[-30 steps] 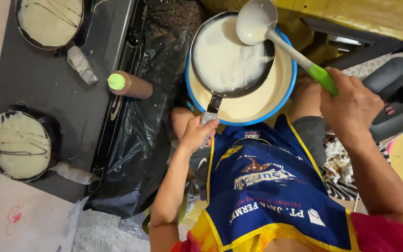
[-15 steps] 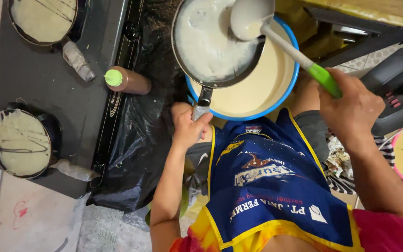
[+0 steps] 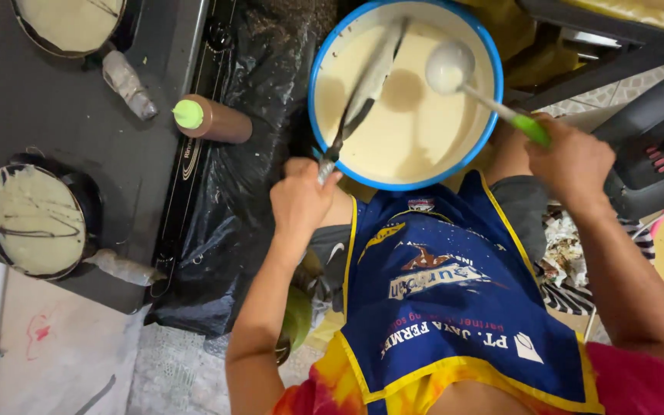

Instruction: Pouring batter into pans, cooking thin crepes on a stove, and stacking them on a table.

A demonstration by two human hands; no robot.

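Observation:
My left hand [image 3: 301, 201] grips the handle of a small frying pan [image 3: 369, 84], which is tipped on edge over a big blue-rimmed bowl [image 3: 318, 60] of pale batter. Batter coats the pan's inner face. My right hand [image 3: 572, 160] holds the green handle of a white ladle [image 3: 450, 68], whose cup hangs just above the batter at the bowl's right side. A blue apron covers my lap below the bowl.
A dark two-burner stove [image 3: 63, 123] stands on the left with two pans of pale crepe, one near [image 3: 36, 221] and one far [image 3: 71, 23]. A brown squeeze bottle with a green cap [image 3: 213, 119] lies beside the stove. Black plastic sheet [image 3: 228, 230] covers the floor.
The pan was held flat over the bowl with batter in it; now it is tilted on edge. The ladle has come down from above the pan towards the batter.

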